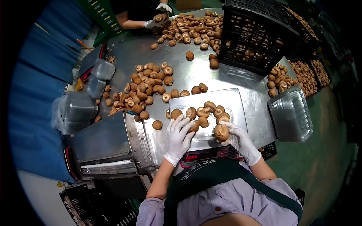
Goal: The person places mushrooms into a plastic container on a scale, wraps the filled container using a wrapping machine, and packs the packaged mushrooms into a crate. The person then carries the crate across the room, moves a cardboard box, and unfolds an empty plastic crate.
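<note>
My white-gloved left hand [179, 139] rests at the left side of a clear plastic tray [205, 136], with its fingers and thumb around a brown shiitake mushroom [194, 126]. Another mushroom [176, 114] sits right by its fingertips. At the tray's right side, my gloved right hand [241, 141] grips a large shiitake mushroom [221, 132] between thumb and fingers. Several mushrooms [203, 112] lie in the tray between the hands. Under the tray is the metal platform of a scale [235, 98], whose red-lit display [191, 157] faces me.
Mushroom piles lie to the left [141, 88] and at the back [196, 28], where another person's gloved hands [152, 23] hold mushrooms. A black crate [260, 37] stands back right. Stacked clear trays [290, 115] flank the right edge; more trays [77, 111] and a metal machine [103, 137] occupy the left.
</note>
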The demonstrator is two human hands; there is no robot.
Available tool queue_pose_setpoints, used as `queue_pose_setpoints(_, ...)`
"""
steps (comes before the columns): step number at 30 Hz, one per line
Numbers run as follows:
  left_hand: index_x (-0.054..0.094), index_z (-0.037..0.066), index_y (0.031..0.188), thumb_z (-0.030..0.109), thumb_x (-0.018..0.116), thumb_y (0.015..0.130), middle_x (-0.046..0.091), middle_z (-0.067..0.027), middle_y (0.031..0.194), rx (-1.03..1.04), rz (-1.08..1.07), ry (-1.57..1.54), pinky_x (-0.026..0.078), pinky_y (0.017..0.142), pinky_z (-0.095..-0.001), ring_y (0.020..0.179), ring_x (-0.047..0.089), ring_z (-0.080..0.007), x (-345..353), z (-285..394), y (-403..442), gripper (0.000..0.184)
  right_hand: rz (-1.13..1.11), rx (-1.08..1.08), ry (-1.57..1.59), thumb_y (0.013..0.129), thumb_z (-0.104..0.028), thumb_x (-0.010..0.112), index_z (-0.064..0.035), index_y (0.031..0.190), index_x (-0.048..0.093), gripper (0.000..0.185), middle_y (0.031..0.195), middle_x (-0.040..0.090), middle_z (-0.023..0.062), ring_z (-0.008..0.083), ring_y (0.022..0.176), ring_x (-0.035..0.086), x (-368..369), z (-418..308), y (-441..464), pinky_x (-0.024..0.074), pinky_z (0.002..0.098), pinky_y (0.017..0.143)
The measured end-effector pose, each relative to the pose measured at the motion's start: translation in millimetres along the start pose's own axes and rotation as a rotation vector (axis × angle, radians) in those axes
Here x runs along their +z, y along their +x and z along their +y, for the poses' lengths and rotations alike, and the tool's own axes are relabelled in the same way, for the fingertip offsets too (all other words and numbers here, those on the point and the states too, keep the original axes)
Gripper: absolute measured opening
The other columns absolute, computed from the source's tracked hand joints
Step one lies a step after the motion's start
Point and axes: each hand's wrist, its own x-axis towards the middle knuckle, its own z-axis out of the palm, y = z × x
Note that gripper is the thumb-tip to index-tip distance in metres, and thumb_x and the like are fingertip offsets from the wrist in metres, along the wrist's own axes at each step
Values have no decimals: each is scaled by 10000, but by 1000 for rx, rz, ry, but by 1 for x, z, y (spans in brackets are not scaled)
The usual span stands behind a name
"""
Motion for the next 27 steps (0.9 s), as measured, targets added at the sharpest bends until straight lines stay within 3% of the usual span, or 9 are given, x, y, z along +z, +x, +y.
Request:
queue_pose_setpoints(2,651,93,967,161,723,690,621,-62,962,171,170,-86,399,867,-398,996,560,-272,2,-5,-3,293,-4,-19,3,886,-130,382,6,1287,436,428,1194,542,145,225,1034,587,2,0,0,537,310,782)
queue_pose_setpoints(5,654,83,925,196,753,659,622,-40,890,73,57,-65,409,778,-362,933,566,-238,-11,-2,0,305,-15,-12,4,884,-127,377,10,1286,436,428,1192,543,140,213,1024,586,12,5,7,535,303,765)
queue_pose_setpoints(6,654,92,961,279,763,647,619,-33,868,58,13,-55,390,782,-354,897,569,-218,-11,1,-2,381,-15,-10,1,884,-127,377,10,1286,436,428,1192,543,140,213,1024,586,14,4,6,535,303,765)
queue_pose_setpoints(11,632,112,1063,393,737,666,620,-38,865,76,-79,144,347,846,-373,867,566,-204,4,10,-6,498,27,8,-4,887,-131,415,-10,1296,427,427,1186,545,125,199,1027,581,9,9,8,512,321,809)
queue_pose_setpoints(20,591,122,1149,319,737,689,618,-43,943,93,-46,88,339,870,-366,888,569,-198,13,21,3,522,46,15,9,913,-164,498,-24,1287,422,406,1163,560,118,203,1011,593,7,15,12,501,322,839)
queue_pose_setpoints(23,606,111,1127,249,752,677,630,-52,977,68,-51,6,364,851,-356,871,581,-218,21,16,0,493,50,19,13,914,-168,507,-24,1289,419,411,1174,548,125,210,1023,585,8,13,12,502,329,844)
queue_pose_setpoints(27,642,69,1033,107,770,657,648,-82,998,-58,108,-286,462,791,-325,875,611,-238,16,21,-6,399,49,-38,27,911,-170,521,-20,1294,415,425,1190,532,125,215,1035,576,13,12,7,501,336,849)
